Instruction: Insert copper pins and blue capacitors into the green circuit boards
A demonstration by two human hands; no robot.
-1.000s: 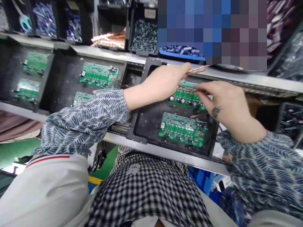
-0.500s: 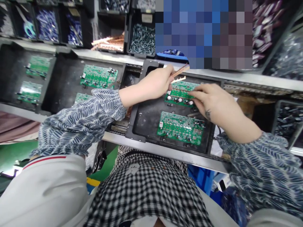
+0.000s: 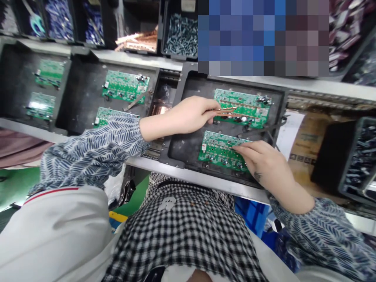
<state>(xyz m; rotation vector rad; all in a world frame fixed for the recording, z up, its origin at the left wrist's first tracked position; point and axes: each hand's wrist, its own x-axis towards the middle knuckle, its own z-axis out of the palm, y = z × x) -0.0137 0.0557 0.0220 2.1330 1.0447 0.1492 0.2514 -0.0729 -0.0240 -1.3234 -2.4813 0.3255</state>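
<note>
My left hand (image 3: 195, 113) is closed in a pinch around a few thin copper strips (image 3: 227, 111), which stick out to the right over the upper green circuit board (image 3: 264, 113). Below it in the same black tray lies the lower circuit board (image 3: 211, 154). My right hand (image 3: 264, 162) reaches over this board's right part with thumb and fingers pinched together. A thin brownish strip appears to run left from those fingertips along the board; its held end is hidden. A similar strip lies lengthwise on the upper board.
The black tray (image 3: 176, 150) sits on a rail line. To the left, more trays carry circuit boards (image 3: 126, 84). Behind stand bins of copper strips (image 3: 141, 42) and screws (image 3: 180, 37). A bin of dark parts (image 3: 361, 156) and cardboard (image 3: 307, 137) are at right.
My right hand has moved down from the upper board to the lower one. My left hand has lowered slightly, bringing its copper strips over the upper board. The view has shifted a little.
</note>
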